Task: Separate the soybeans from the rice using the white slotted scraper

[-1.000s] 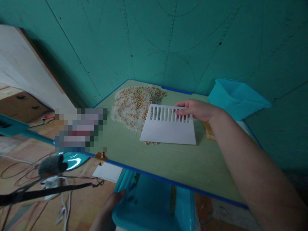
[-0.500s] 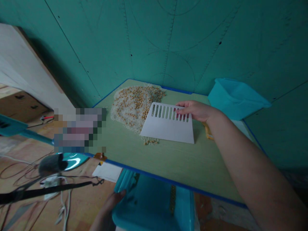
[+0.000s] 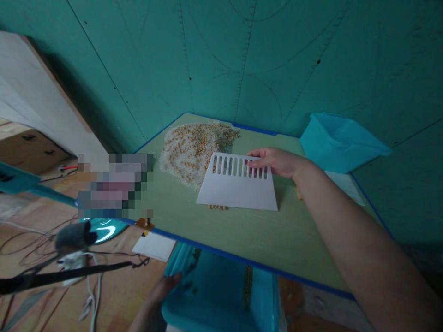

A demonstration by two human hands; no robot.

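My right hand is closed on the slotted end of a white plastic scraper. The scraper's wide edge tilts down to the pale green tabletop. Just in front of that edge lies a short row of yellow beans. Behind and to its left spreads a pile of white grains and yellow beans. Below the table's front edge, my left hand grips the left rim of a blue plastic bin. Some beans lie in the bin; part of it is hidden under the tabletop.
A blue container stands at the table's back right against the green wall. Something yellow shows partly behind my right forearm. A pixelated object is at the table's left edge. Cables and a black strap are at lower left.
My right hand has drawn the scraper slightly toward me and left. The scraper now covers most of the small front cluster, leaving a thin row of beans. My left hand looks unmoved.
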